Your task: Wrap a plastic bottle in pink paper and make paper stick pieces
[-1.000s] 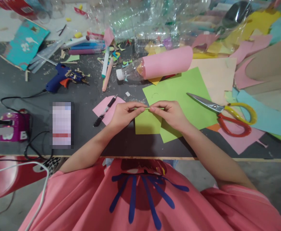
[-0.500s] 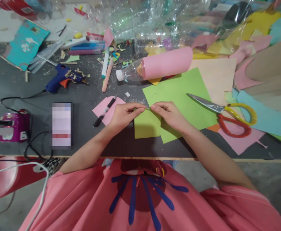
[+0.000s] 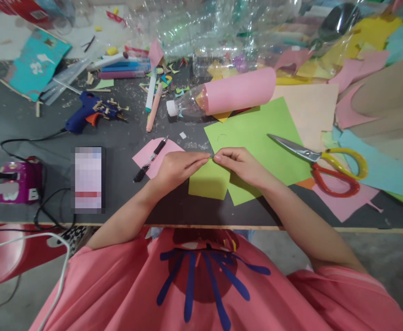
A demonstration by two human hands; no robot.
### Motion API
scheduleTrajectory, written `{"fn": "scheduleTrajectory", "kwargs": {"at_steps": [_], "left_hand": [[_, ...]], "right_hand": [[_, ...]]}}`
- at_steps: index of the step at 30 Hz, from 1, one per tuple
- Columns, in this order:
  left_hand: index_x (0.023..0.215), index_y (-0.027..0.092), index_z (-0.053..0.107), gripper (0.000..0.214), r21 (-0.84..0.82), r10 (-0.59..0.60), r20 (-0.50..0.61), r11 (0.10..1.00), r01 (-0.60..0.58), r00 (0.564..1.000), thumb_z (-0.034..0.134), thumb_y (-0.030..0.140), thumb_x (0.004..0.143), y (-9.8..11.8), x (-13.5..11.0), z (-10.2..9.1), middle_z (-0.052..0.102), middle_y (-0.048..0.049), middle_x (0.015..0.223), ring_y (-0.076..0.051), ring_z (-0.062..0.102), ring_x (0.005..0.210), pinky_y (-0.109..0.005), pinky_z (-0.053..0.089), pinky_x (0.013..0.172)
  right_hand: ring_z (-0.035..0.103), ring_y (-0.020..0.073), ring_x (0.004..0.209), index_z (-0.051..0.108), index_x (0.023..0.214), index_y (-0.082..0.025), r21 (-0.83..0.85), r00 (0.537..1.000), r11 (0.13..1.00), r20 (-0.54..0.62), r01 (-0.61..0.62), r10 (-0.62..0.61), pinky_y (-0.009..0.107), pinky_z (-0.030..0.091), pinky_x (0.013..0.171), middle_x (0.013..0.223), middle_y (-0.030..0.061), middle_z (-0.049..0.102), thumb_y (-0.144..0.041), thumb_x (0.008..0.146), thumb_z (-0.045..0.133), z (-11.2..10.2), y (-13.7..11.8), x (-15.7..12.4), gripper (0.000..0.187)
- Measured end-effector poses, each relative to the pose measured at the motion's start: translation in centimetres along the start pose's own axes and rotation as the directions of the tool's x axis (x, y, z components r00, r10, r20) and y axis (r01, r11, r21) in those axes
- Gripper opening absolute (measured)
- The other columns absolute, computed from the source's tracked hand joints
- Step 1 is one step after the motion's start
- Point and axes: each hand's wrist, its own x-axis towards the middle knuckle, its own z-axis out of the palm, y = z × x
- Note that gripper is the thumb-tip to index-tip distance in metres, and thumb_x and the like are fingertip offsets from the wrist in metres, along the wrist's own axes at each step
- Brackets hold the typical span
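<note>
My left hand (image 3: 177,166) and my right hand (image 3: 240,163) both pinch the top edge of a small yellow-green paper square (image 3: 208,183), fingertips meeting above it. The square hangs just over the dark table, overlapping a larger green sheet (image 3: 259,138). A black pen (image 3: 150,159) lies on a pink paper scrap (image 3: 145,155) just left of my left hand. Scissors (image 3: 325,161) with yellow and red handles rest on the papers to the right of my right hand.
A plastic bottle wrapped in pink paper (image 3: 229,94) lies behind my hands. A blue glue gun (image 3: 89,110), markers (image 3: 151,92), a phone (image 3: 88,178) and a magenta device (image 3: 18,181) with cables sit at the left. Coloured sheets (image 3: 377,156) pile at the right. Crumpled clear plastic (image 3: 222,27) fills the back.
My fingertips have drawn closer together along the top edge of the small square, and the square has shifted slightly left and down.
</note>
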Motion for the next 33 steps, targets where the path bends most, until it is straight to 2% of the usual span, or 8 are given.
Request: {"fn": "scheduleTrajectory", "kwargs": {"at_steps": [3, 6, 10, 14, 19, 24, 30, 33], "left_hand": [[0.096, 0.024, 0.076, 0.026, 0.005, 0.011, 0.000, 1.000, -0.011, 1.000, 0.054, 0.037, 0.093, 0.0, 0.0, -0.1, 0.079, -0.0019, 0.092, -0.014, 0.075, 0.085, -0.019, 0.055, 0.075], [0.094, 0.024, 0.076, 0.024, -0.035, -0.086, 0.020, 0.996, 0.086, 0.996, 0.056, 0.037, 0.091, 0.4, 0.2, -0.2, 0.079, -0.0014, 0.092, -0.014, 0.074, 0.084, -0.019, 0.054, 0.075], [0.093, 0.022, 0.076, 0.024, -0.179, -0.253, 0.064, 0.949, 0.260, 0.965, 0.063, 0.039, 0.084, 0.8, 0.5, -0.2, 0.078, -0.0039, 0.092, -0.015, 0.073, 0.081, -0.019, 0.054, 0.066], [0.089, 0.020, 0.076, 0.025, -0.285, -0.308, 0.061, 0.906, 0.312, 0.949, 0.066, 0.041, 0.082, 0.8, 0.6, 0.0, 0.078, -0.0052, 0.088, -0.015, 0.072, 0.078, -0.020, 0.052, 0.062], [0.084, 0.020, 0.076, 0.022, -0.309, -0.304, 0.019, 0.904, 0.295, 0.952, 0.068, 0.040, 0.081, 0.8, 0.6, 0.1, 0.078, -0.0050, 0.085, -0.015, 0.072, 0.078, -0.021, 0.054, 0.067], [0.085, 0.021, 0.076, 0.016, -0.251, -0.241, -0.012, 0.940, 0.230, 0.971, 0.067, 0.033, 0.083, 0.8, 0.5, 0.1, 0.078, -0.0032, 0.084, -0.014, 0.072, 0.075, -0.020, 0.054, 0.066], [0.091, 0.022, 0.076, 0.015, -0.074, -0.005, -0.056, 0.997, 0.000, 0.998, 0.062, 0.024, 0.087, 0.6, 0.0, 0.2, 0.079, -0.0022, 0.090, -0.014, 0.074, 0.083, -0.019, 0.054, 0.074], [0.090, 0.021, 0.075, 0.015, -0.050, 0.017, -0.054, 0.999, -0.020, 0.998, 0.061, 0.024, 0.088, 0.7, 0.0, 0.2, 0.078, -0.0019, 0.090, -0.013, 0.074, 0.082, -0.018, 0.054, 0.074]], "right_hand": [[0.045, 0.0107, 0.061, 0.063, 0.071, -0.018, 0.020, 1.000, 0.999, 0.011, 0.026, -0.026, 0.026, 0.036, 0.060, 0.065, -0.0030, 0.055, -0.056, 0.074, 0.068, 0.0, 0.1, 0.0, 0.038], [0.052, 0.0128, 0.065, 0.066, 0.073, -0.019, -0.030, 0.997, 0.997, -0.033, 0.070, -0.071, 0.027, 0.041, 0.064, 0.070, -0.0009, 0.063, -0.049, 0.077, 0.067, -0.1, 0.2, 0.0, 0.031], [0.061, 0.0161, 0.073, 0.069, 0.075, -0.020, -0.142, 0.983, 0.980, -0.100, 0.142, -0.157, 0.029, 0.046, 0.070, 0.077, 0.0010, 0.070, -0.037, 0.079, 0.066, 0.0, 0.5, 0.0, 0.018], [0.064, 0.0170, 0.077, 0.069, 0.078, -0.023, -0.200, 0.962, 0.960, -0.152, 0.194, -0.226, 0.031, 0.050, 0.073, 0.082, 0.0013, 0.073, -0.031, 0.080, 0.064, 0.2, 0.8, -0.1, 0.010], [0.065, 0.0160, 0.076, 0.061, 0.077, -0.023, -0.183, 0.945, 0.957, -0.199, 0.225, -0.260, 0.030, 0.051, 0.072, 0.082, 0.0008, 0.071, -0.025, 0.079, 0.064, 0.7, 0.8, -0.2, 0.004], [0.063, 0.0151, 0.075, 0.059, 0.076, -0.022, -0.119, 0.949, 0.969, -0.209, 0.216, -0.237, 0.031, 0.051, 0.072, 0.078, 0.0002, 0.067, -0.022, 0.076, 0.063, 0.8, 0.7, -0.2, 0.004], [0.061, 0.0135, 0.071, 0.060, 0.072, -0.021, 0.000, 0.949, 0.971, -0.214, 0.238, -0.232, 0.029, 0.049, 0.069, 0.072, -0.0013, 0.064, -0.022, 0.073, 0.065, 0.7, 1.0, 0.2, 0.005], [0.060, 0.0124, 0.066, 0.060, 0.071, -0.020, 0.009, 0.943, 0.969, -0.234, 0.246, -0.237, 0.027, 0.047, 0.064, 0.069, -0.0019, 0.063, -0.022, 0.072, 0.066, 0.8, 1.4, 0.2, 0.007]]}}
